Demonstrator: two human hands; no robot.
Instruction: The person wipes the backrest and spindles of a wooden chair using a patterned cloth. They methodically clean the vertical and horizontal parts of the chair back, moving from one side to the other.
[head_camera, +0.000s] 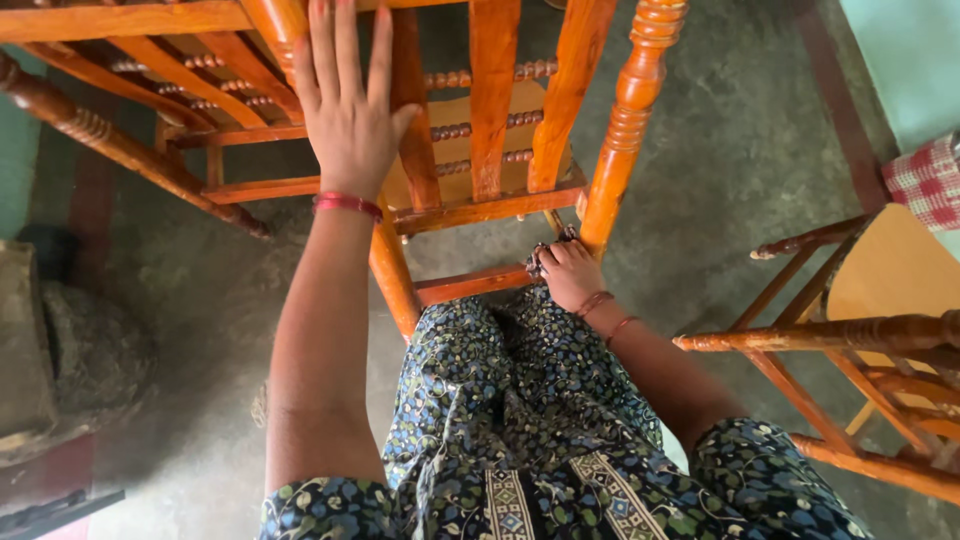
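- Under the left hand (345, 105), spread flat with fingers open, stands the wooden chair (490, 130).
- Right hand (568, 272) is closed on a dark cloth (545, 255), pressed against the chair's lower rail.

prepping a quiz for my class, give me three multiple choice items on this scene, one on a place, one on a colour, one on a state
1. Where does the left hand rest?
A on the orange-brown turned wooden chair
B on the floor
C on the knee

2. What colour is the bangle on the left wrist?
A green
B red
C white

3. How is the right hand?
A flat and open
B hanging free
C closed at the chair's lower rail

A: palm lies flat on the chair frame.
B: the band is red.
C: fingers are curled there.
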